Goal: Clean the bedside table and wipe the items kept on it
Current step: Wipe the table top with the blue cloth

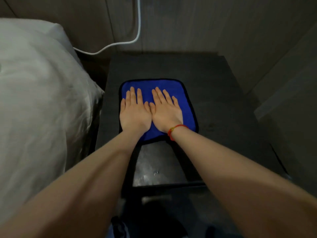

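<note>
Blue microfiber cloth [173, 86] with black edging, spread flat, roughly square, on the middle of the dark bedside table surface [223, 107]. Surface is dark grey, matte; near edge shows shiny wet-looking streaks. Cloth partly covered by both hands.

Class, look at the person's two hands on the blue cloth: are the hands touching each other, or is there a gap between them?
Touching. The head view shows the left hand and right hand flat on the blue cloth, thumbs side by side with no cloth showing between them.
</note>
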Demonstrator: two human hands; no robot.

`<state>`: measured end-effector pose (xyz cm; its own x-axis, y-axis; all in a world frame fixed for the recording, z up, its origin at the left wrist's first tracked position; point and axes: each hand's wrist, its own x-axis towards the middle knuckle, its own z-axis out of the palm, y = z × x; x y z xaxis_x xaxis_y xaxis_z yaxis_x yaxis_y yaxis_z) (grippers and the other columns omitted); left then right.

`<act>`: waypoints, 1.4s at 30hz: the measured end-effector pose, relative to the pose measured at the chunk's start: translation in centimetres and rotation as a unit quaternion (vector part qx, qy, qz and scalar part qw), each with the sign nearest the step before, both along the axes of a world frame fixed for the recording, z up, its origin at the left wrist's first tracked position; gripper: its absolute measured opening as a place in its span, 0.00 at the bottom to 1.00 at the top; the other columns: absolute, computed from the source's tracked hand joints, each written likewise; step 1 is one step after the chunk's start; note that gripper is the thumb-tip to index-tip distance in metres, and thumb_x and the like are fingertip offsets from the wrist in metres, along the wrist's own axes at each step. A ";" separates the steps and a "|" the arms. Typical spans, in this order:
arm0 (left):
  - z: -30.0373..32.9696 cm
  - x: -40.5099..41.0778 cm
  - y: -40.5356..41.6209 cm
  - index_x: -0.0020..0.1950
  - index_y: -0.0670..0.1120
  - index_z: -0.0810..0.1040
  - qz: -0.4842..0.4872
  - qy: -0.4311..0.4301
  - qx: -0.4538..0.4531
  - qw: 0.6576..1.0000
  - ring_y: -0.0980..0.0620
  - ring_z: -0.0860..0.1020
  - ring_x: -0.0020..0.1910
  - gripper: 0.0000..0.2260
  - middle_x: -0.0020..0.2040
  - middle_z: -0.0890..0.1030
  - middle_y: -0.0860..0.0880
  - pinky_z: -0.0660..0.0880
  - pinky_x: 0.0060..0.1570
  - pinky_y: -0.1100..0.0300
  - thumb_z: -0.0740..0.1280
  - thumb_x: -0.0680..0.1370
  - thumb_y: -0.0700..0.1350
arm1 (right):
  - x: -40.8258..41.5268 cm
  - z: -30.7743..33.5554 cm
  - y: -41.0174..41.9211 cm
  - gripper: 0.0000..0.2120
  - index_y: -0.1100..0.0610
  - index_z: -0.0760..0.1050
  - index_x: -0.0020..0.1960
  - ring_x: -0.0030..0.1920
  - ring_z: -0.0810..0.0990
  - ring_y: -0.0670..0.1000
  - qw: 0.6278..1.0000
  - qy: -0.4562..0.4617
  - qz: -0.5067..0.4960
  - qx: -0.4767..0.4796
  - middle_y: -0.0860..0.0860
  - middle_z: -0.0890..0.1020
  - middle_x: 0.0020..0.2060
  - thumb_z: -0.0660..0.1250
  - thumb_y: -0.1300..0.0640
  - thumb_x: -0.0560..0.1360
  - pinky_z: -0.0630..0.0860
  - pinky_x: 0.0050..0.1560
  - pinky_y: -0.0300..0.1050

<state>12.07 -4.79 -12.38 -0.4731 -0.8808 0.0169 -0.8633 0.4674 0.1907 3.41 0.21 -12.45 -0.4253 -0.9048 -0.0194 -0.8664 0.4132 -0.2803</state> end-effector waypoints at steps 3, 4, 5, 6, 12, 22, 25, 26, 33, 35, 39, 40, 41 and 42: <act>0.1 -2.6 -3.5 0.77 0.45 0.45 -0.004 0.004 0.002 1.000 0.49 0.46 0.77 0.25 0.78 0.45 0.45 0.44 0.75 0.54 0.44 0.82 0.51 | -2.6 0.2 -3.4 0.25 0.53 0.44 0.75 0.75 0.44 0.47 1.000 -0.001 -0.001 0.004 0.46 0.47 0.76 0.42 0.48 0.80 0.41 0.73 0.48; 0.2 -3.5 -4.6 0.77 0.45 0.45 -0.004 0.005 0.001 1.000 0.49 0.46 0.77 0.25 0.78 0.45 0.45 0.44 0.75 0.54 0.44 0.82 0.51 | -3.5 0.3 -4.6 0.25 0.53 0.44 0.75 0.75 0.44 0.48 1.000 0.000 -0.001 0.005 0.46 0.47 0.76 0.42 0.48 0.80 0.42 0.73 0.48; 0.2 -4.4 -5.8 0.77 0.45 0.45 -0.004 0.004 -0.001 1.000 0.49 0.46 0.77 0.25 0.78 0.45 0.45 0.44 0.75 0.54 0.44 0.82 0.51 | -4.4 0.4 -5.7 0.25 0.53 0.45 0.75 0.75 0.44 0.48 1.000 0.002 -0.001 0.006 0.46 0.47 0.76 0.42 0.48 0.80 0.42 0.73 0.48; 0.2 -5.3 -6.9 0.77 0.45 0.45 -0.005 0.003 -0.002 1.000 0.48 0.46 0.77 0.25 0.78 0.45 0.45 0.44 0.75 0.54 0.44 0.82 0.51 | -5.3 0.5 -6.7 0.25 0.53 0.44 0.75 0.75 0.44 0.48 1.000 0.004 -0.001 0.008 0.46 0.47 0.76 0.42 0.48 0.80 0.42 0.73 0.48; 0.3 -9.3 -11.8 0.77 0.44 0.45 -0.006 0.000 -0.001 1.000 0.48 0.46 0.77 0.25 0.78 0.45 0.45 0.44 0.74 0.54 0.43 0.82 0.51 | -9.1 0.7 -11.5 0.24 0.53 0.44 0.75 0.75 0.45 0.48 1.000 0.020 -0.002 0.015 0.47 0.47 0.76 0.42 0.49 0.80 0.42 0.73 0.48; 0.7 -9.6 -11.8 0.77 0.44 0.45 -0.016 0.002 0.002 1.000 0.48 0.46 0.77 0.24 0.78 0.45 0.44 0.44 0.75 0.54 0.44 0.82 0.50 | -9.5 0.7 -11.7 0.25 0.53 0.45 0.75 0.75 0.45 0.48 1.000 0.015 -0.003 0.005 0.47 0.47 0.76 0.42 0.49 0.80 0.42 0.73 0.47; 0.7 -8.7 -10.2 0.77 0.44 0.45 -0.019 0.003 0.005 1.000 0.48 0.46 0.77 0.24 0.78 0.45 0.45 0.44 0.75 0.54 0.43 0.82 0.50 | -8.8 0.6 -10.2 0.25 0.53 0.45 0.75 0.75 0.45 0.48 1.000 0.006 -0.001 0.000 0.47 0.48 0.76 0.42 0.48 0.80 0.42 0.73 0.47; 0.6 -8.4 -9.6 0.77 0.44 0.45 -0.019 0.003 0.005 1.000 0.48 0.46 0.77 0.24 0.78 0.45 0.45 0.44 0.75 0.54 0.43 0.82 0.50 | -8.5 0.5 -9.6 0.25 0.53 0.45 0.75 0.75 0.45 0.48 1.000 0.004 -0.001 0.000 0.47 0.48 0.76 0.42 0.48 0.80 0.42 0.74 0.47; 0.5 -5.2 -3.5 0.77 0.44 0.44 -0.012 0.003 0.009 1.000 0.48 0.45 0.77 0.24 0.78 0.45 0.45 0.44 0.75 0.54 0.43 0.82 0.50 | -5.1 0.5 -3.5 0.25 0.53 0.44 0.75 0.75 0.45 0.47 1.000 -0.001 0.000 0.004 0.47 0.47 0.76 0.42 0.48 0.80 0.42 0.73 0.46; 0.5 -3.8 -1.1 0.77 0.43 0.44 -0.012 0.001 0.009 1.000 0.48 0.46 0.77 0.25 0.78 0.45 0.45 0.45 0.75 0.54 0.43 0.82 0.50 | -3.8 0.4 -1.1 0.25 0.53 0.44 0.75 0.75 0.45 0.47 1.000 -0.001 -0.002 0.006 0.47 0.47 0.76 0.42 0.48 0.80 0.41 0.73 0.46; 0.4 -0.9 4.1 0.77 0.44 0.43 -0.014 0.007 0.013 1.000 0.49 0.45 0.77 0.25 0.78 0.44 0.45 0.44 0.75 0.55 0.43 0.82 0.50 | -0.8 0.2 4.1 0.25 0.52 0.43 0.75 0.75 0.44 0.47 1.000 0.006 -0.003 0.009 0.46 0.47 0.76 0.41 0.48 0.80 0.41 0.73 0.46; 0.3 -0.2 5.3 0.77 0.44 0.43 -0.013 0.009 0.015 1.000 0.49 0.45 0.77 0.25 0.78 0.44 0.45 0.44 0.75 0.55 0.43 0.82 0.50 | -0.1 0.2 5.4 0.25 0.52 0.43 0.75 0.75 0.44 0.47 1.000 0.007 -0.002 0.008 0.46 0.47 0.76 0.41 0.48 0.80 0.41 0.73 0.46; 0.3 0.5 6.6 0.77 0.44 0.43 -0.012 0.010 0.016 1.000 0.49 0.45 0.77 0.25 0.78 0.44 0.45 0.44 0.75 0.55 0.43 0.82 0.50 | 0.6 0.2 6.6 0.25 0.52 0.43 0.75 0.75 0.44 0.47 1.000 0.007 -0.002 0.007 0.46 0.46 0.76 0.42 0.48 0.80 0.40 0.73 0.45; 0.2 1.1 7.7 0.77 0.44 0.42 -0.011 0.010 0.017 1.000 0.50 0.45 0.77 0.25 0.78 0.44 0.45 0.44 0.75 0.55 0.43 0.82 0.50 | 1.2 0.1 7.7 0.25 0.52 0.43 0.75 0.75 0.43 0.46 1.000 0.006 -0.002 0.008 0.45 0.46 0.76 0.42 0.48 0.80 0.40 0.73 0.45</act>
<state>13.17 2.92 -12.19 -0.4929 -0.8701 -0.0024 -0.8482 0.4799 0.2241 4.65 7.96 -12.33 -0.4301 -0.9024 -0.0276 -0.8678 0.4216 -0.2630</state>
